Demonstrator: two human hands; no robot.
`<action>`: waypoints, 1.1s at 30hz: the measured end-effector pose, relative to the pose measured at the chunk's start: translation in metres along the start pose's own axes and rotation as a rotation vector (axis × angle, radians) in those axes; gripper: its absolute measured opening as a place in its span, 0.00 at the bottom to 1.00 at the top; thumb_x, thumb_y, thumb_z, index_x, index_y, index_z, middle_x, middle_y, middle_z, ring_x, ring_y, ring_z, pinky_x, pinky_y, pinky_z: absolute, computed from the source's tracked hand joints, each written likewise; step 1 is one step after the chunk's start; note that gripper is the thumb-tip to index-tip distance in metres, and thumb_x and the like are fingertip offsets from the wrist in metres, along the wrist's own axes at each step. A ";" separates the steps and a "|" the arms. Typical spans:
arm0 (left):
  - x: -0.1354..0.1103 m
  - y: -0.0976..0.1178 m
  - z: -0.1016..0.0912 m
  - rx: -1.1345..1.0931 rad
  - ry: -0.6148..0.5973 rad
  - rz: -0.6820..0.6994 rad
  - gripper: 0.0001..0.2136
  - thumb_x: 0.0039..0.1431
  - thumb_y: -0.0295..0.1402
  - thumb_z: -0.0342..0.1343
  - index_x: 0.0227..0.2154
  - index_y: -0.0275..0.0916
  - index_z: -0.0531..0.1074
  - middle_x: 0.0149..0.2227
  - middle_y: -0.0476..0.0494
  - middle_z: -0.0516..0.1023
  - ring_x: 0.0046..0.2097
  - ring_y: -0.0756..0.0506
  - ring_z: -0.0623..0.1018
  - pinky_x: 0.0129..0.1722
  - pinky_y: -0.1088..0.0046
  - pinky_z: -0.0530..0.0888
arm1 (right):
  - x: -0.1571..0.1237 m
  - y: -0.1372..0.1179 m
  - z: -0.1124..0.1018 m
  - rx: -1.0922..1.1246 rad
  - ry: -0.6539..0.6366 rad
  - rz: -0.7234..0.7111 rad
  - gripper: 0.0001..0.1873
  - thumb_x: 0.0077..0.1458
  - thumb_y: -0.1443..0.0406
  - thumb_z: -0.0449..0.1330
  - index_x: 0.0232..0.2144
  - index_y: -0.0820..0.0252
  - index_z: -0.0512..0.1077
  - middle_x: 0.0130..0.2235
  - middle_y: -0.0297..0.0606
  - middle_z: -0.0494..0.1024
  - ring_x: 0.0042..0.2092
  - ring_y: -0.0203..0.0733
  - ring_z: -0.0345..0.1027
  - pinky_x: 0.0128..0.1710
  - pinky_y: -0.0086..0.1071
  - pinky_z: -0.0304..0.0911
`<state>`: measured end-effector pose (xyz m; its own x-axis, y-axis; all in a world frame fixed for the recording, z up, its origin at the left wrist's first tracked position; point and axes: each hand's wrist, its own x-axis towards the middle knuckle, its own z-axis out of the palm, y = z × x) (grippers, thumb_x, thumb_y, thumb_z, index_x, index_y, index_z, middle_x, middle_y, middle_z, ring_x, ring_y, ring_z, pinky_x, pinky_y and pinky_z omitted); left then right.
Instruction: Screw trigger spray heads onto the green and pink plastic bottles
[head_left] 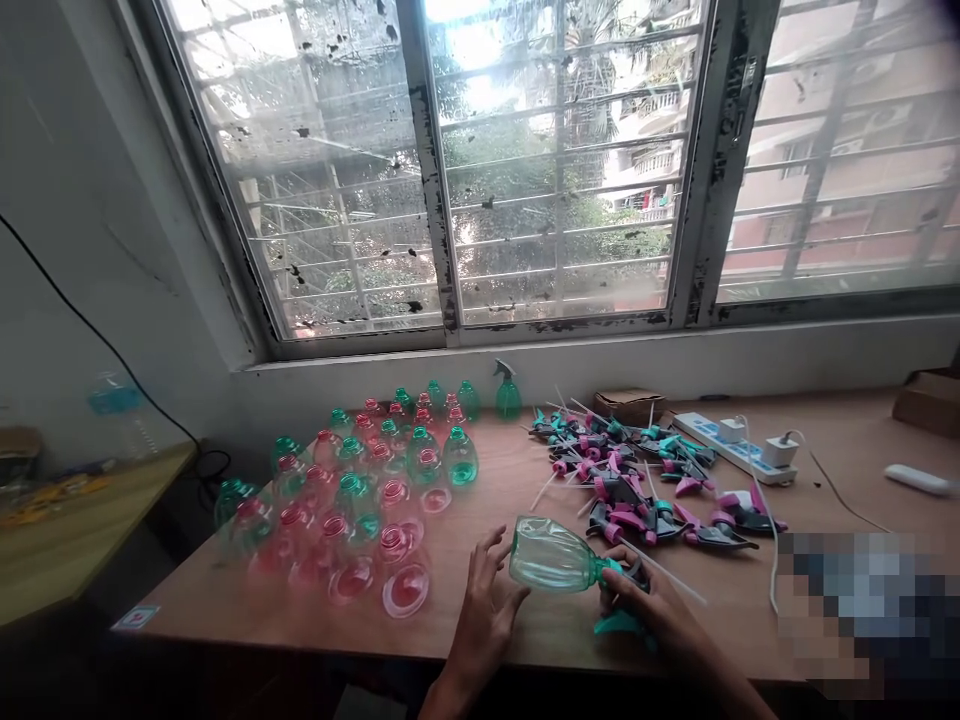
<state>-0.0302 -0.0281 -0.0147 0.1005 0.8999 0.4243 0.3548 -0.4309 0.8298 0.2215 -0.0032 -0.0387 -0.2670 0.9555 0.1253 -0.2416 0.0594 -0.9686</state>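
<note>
Green bottle [555, 556] at five o'clock, sideways over the surface [499, 485]. The right hand [654, 602] grips its spray head [619, 623], partly hiding it; the left hand [487, 602], spread wide, adjoins its base, contact unclear. Pixelated patch [862, 610], four o'clock: unreadable.

Got one clear green bottle [551, 555] lying horizontal, see-through body, wide base toward my left hand [487, 600], tapering to the neck on my right. Teal-and-dark spray head [619, 623] sits at the neck, gripped in my right hand [656, 605], teal trigger down. Thread seating: can't tell, my fingers cover it.
</note>
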 end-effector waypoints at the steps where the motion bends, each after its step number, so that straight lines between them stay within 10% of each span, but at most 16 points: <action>1: 0.000 0.000 0.000 -0.003 -0.005 0.003 0.23 0.58 0.31 0.62 0.56 0.50 0.67 0.64 0.41 0.62 0.67 0.36 0.60 0.63 0.53 0.63 | 0.000 -0.001 0.001 -0.006 -0.001 -0.001 0.16 0.55 0.52 0.65 0.34 0.56 0.68 0.24 0.32 0.78 0.28 0.43 0.72 0.31 0.35 0.66; 33: 0.005 -0.002 -0.003 -0.001 -0.004 -0.025 0.18 0.59 0.34 0.61 0.52 0.48 0.70 0.61 0.42 0.68 0.64 0.36 0.65 0.64 0.50 0.60 | 0.002 -0.004 0.002 0.002 0.020 0.024 0.18 0.52 0.51 0.67 0.32 0.58 0.70 0.26 0.34 0.79 0.29 0.44 0.73 0.31 0.37 0.67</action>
<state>-0.0331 -0.0232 -0.0128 0.0952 0.9105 0.4025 0.3566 -0.4087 0.8401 0.2203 -0.0019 -0.0344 -0.2538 0.9623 0.0973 -0.2375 0.0355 -0.9707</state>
